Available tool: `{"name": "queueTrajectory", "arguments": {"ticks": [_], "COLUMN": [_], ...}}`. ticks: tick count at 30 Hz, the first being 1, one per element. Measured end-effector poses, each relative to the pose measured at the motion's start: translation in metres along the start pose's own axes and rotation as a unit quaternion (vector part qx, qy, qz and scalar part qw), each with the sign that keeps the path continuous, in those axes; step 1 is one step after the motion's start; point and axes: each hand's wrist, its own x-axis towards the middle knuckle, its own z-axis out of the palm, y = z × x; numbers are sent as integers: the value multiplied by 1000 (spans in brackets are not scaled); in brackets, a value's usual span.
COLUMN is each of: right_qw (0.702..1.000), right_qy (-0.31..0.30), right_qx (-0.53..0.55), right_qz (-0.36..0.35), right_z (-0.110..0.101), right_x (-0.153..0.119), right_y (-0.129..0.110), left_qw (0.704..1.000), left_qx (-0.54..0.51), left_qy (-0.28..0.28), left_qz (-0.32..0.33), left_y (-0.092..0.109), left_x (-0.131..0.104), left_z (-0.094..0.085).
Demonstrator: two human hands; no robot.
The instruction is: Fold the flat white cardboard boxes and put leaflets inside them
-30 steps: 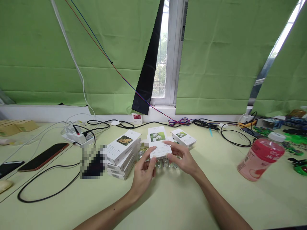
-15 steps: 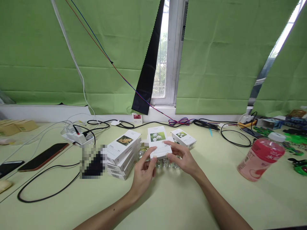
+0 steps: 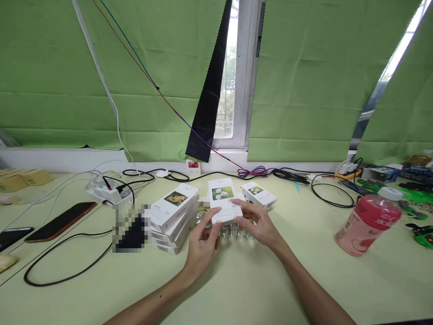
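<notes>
A white box with a white-flower picture is between my two hands, its near end toward me. My left hand pinches the near left corner between thumb and fingers. On the near right corner, the thumb and fingers of my right hand close in the same way. Small clear glass items show under the box, partly hidden. To the left stands a stack of white boxes, the top one with an orange-flower picture. Another white box with a white-flower picture lies behind my right hand.
A pink bottle leans at the right. A phone, a power strip and a looped black cable are on the left. Coiled cables run along the back, and green parts lie far right.
</notes>
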Motion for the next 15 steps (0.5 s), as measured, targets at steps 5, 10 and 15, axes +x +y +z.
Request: {"name": "queueTrajectory", "arguments": {"ticks": [5,10,15], "right_qw": [1000,1000,1000], "right_qy": [1,0,2], "right_qx": [0,-1,-3], "right_qz": [5,8,9], "right_z": [0,0,0], "right_x": [1,1,0], "right_y": [1,0,-2], "left_qw": [1000,1000,1000], "left_qx": [0,-5,-6], "left_qy": [0,-4,0], "left_qz": [2,3,6], "left_y": [2,2,3], "left_x": [0,1,0], "left_z": [0,0,0]}}
